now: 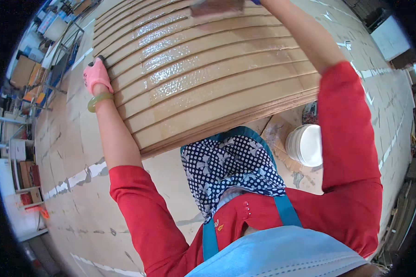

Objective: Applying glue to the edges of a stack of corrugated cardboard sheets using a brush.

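While leaning over work, person's red sleeves [138,203] and blue apron [226,161] filling near view. White bucket [305,144] sitting on floor, near right. Stack of thin wooden sheets [208,78] lying ahead, top sheet wet and glossy. Left hand [96,74], pink-gloved, curling over stack's left edge. Right hand reaching far, cut off; grip cannot tell. Brown block [217,7] showing there. Judging: sheets light, floppy, slippery where wet; taking by dry edges best.

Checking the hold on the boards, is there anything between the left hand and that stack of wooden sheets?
Nothing visible. The left hand, in a pink glove, rests directly on the left edge of the stack of wooden sheets; only the glove lies between.
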The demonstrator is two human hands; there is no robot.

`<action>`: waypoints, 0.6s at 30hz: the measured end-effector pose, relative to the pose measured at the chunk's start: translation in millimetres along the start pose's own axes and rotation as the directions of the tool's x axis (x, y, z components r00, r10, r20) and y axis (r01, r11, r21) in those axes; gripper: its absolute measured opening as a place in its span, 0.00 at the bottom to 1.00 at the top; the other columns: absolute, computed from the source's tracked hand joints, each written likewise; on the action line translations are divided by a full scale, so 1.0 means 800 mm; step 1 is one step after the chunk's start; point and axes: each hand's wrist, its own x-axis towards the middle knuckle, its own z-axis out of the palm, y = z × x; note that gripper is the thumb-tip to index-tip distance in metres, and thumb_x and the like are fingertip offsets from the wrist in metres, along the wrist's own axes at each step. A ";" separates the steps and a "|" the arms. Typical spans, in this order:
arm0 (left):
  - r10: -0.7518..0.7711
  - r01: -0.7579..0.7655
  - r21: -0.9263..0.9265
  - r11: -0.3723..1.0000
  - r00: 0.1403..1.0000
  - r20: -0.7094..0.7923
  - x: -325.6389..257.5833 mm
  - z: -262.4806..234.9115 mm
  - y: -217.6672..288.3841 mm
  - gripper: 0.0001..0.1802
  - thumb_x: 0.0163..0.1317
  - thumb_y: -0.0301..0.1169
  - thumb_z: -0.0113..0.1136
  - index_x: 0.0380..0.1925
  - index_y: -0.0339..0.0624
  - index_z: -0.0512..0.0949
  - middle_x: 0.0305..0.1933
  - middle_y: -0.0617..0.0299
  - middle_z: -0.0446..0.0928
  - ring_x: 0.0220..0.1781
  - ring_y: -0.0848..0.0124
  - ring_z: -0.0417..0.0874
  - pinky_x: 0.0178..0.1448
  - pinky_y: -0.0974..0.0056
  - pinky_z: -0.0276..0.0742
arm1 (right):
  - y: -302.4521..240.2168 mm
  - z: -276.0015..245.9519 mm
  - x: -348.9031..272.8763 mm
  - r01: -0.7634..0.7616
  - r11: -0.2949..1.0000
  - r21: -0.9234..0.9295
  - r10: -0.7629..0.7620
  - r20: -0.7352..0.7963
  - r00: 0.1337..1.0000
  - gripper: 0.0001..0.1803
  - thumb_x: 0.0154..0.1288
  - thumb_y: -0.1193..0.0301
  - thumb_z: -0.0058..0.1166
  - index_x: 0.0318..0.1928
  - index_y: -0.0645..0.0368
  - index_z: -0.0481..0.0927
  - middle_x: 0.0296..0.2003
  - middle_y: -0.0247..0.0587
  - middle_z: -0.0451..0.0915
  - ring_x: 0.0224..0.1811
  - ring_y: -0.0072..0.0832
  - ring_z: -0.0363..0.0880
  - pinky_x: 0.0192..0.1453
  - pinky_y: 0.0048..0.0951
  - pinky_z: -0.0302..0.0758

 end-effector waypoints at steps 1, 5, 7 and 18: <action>-0.001 0.002 0.021 1.000 1.000 -0.018 0.000 -0.006 -0.006 0.29 0.51 0.48 0.51 0.39 0.30 0.79 0.44 0.40 0.77 0.48 0.49 0.78 0.52 0.55 0.70 | -0.030 -0.004 -0.017 -0.002 0.990 -0.140 0.023 0.150 0.988 0.15 0.52 0.56 0.56 0.26 0.55 0.79 0.25 0.46 0.80 0.30 0.39 0.79 0.38 0.34 0.74; -0.013 0.012 0.100 0.995 1.000 0.012 -0.004 -0.012 0.017 0.31 0.52 0.49 0.48 0.42 0.31 0.78 0.47 0.41 0.76 0.51 0.49 0.77 0.54 0.55 0.70 | -0.046 0.013 -0.091 0.609 0.597 0.523 -0.471 -0.386 0.793 0.12 0.51 0.60 0.58 0.25 0.56 0.78 0.25 0.42 0.80 0.29 0.39 0.78 0.34 0.34 0.74; -0.044 0.041 0.158 0.987 0.999 0.019 -0.010 -0.023 0.016 0.31 0.52 0.50 0.47 0.43 0.31 0.78 0.48 0.41 0.76 0.52 0.50 0.77 0.55 0.55 0.69 | -0.052 0.001 -0.075 0.486 0.786 0.384 -0.459 -0.166 0.873 0.10 0.52 0.63 0.56 0.26 0.57 0.78 0.24 0.43 0.79 0.27 0.38 0.78 0.33 0.34 0.73; -0.029 0.019 0.113 0.993 0.996 0.089 -0.004 -0.010 0.022 0.32 0.51 0.49 0.45 0.44 0.30 0.77 0.50 0.40 0.74 0.53 0.51 0.76 0.56 0.56 0.70 | -0.129 -0.027 0.114 -0.241 0.757 0.607 0.471 -0.252 0.845 0.13 0.47 0.63 0.55 0.28 0.60 0.77 0.24 0.38 0.76 0.26 0.28 0.72 0.30 0.33 0.70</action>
